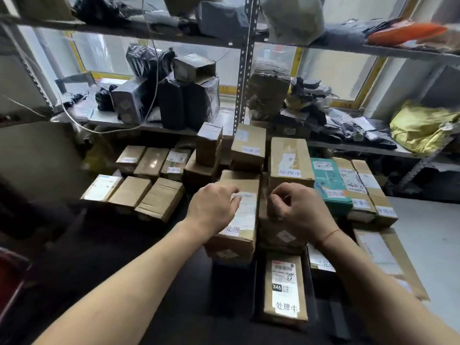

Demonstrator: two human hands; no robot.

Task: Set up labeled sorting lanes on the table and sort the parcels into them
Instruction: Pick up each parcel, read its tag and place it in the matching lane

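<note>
Many brown cardboard parcels crowd the dark table [139, 275], several bearing white handwritten labels. My left hand [214, 207] rests on top of a stacked central box [245, 220], its bent fingertips touching a white label strip [249, 195] at the box's far end. My right hand [296, 207] hovers just right of that box, above a lower box [283, 235], with fingers curled and thumb against the index finger; nothing shows in it. Nearer me lies a long box marked X46 [283, 287] with a handwritten label.
A tall labeled box [288, 160] and a green parcel [326, 180] stand behind my right hand. Rows of small boxes [149, 190] sit at the left. A flat box [383, 257] lies at the right. Metal shelves [241, 70] behind hold black bags [174, 103] and a yellow bag [420, 125].
</note>
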